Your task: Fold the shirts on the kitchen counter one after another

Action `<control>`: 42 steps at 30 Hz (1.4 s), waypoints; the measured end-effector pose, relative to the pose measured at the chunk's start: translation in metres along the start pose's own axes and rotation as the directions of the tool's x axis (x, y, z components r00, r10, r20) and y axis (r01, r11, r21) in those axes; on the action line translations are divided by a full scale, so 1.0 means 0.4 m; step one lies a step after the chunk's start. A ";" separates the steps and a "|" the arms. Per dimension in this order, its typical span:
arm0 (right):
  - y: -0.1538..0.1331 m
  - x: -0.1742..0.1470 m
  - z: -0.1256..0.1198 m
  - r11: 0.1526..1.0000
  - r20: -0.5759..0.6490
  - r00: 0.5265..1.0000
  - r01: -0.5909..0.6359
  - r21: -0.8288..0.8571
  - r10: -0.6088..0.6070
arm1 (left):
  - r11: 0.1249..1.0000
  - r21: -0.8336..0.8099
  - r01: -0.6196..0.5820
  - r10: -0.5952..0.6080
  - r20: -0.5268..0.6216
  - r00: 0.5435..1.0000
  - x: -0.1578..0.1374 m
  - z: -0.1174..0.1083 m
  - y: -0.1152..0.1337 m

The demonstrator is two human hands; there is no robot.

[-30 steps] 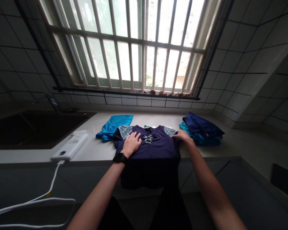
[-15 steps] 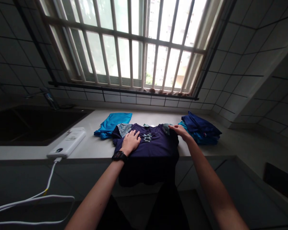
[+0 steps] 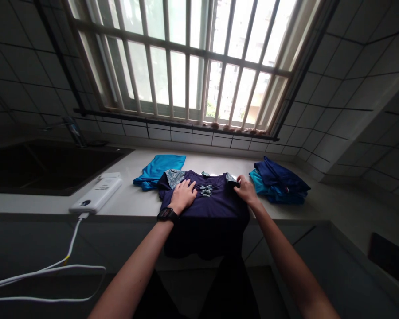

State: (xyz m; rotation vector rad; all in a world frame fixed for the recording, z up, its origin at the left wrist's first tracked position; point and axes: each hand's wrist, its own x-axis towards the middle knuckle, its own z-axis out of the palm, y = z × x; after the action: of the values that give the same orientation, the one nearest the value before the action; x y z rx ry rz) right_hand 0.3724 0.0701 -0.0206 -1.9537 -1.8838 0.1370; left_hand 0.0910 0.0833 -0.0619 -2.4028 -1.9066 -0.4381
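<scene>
A dark purple shirt (image 3: 216, 204) with patterned shoulders and small bows at the chest lies spread on the counter, its lower part hanging over the front edge. My left hand (image 3: 183, 195) rests flat on the shirt's left chest, fingers apart; a black watch is on that wrist. At the other shoulder, my right hand (image 3: 245, 189) pinches the patterned sleeve (image 3: 232, 179), which is partly folded inward. Behind my left hand lies a bright blue folded garment (image 3: 161, 167). Just right of my right hand is a pile of folded blue clothes (image 3: 281, 179).
A white power bank (image 3: 97, 195) with a white cable (image 3: 73, 239) lies on the counter (image 3: 133, 195) at left. Beyond it is a dark sink (image 3: 36, 170) with a faucet. A barred window (image 3: 186, 66) is behind. At lower right lies a dark flat object (image 3: 389, 258).
My right hand has drawn slightly inward and down, folding the right sleeve's edge over toward the shirt. My left hand stays on the fabric. The view has shifted a little.
</scene>
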 end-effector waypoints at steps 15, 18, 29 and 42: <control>-0.096 -0.047 0.049 0.958 0.386 0.921 0.148 -0.244 -0.044 | 0.999 -0.042 0.002 -0.002 -0.019 1.000 -0.007 0.008 -0.001; -0.087 -0.032 0.076 0.962 0.375 0.927 0.095 -0.258 0.009 | 0.997 -0.076 0.018 -0.019 -0.011 1.000 -0.015 -0.002 0.007; -0.063 -0.017 0.139 0.943 0.195 0.981 0.081 -0.323 -0.017 | 0.833 -0.131 0.537 -0.550 -0.098 0.830 0.011 -0.190 -0.180; -0.062 -0.024 0.137 0.951 0.183 0.982 0.104 -0.290 -0.051 | 0.757 -0.386 0.527 -0.556 0.045 0.830 0.066 -0.202 -0.231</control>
State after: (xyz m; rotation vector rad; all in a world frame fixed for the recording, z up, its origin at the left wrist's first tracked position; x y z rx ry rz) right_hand 0.3292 0.0732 -0.0634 -2.1163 -2.2012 -0.0024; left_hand -0.0078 0.1138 0.0091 -1.9051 -2.6869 -0.9980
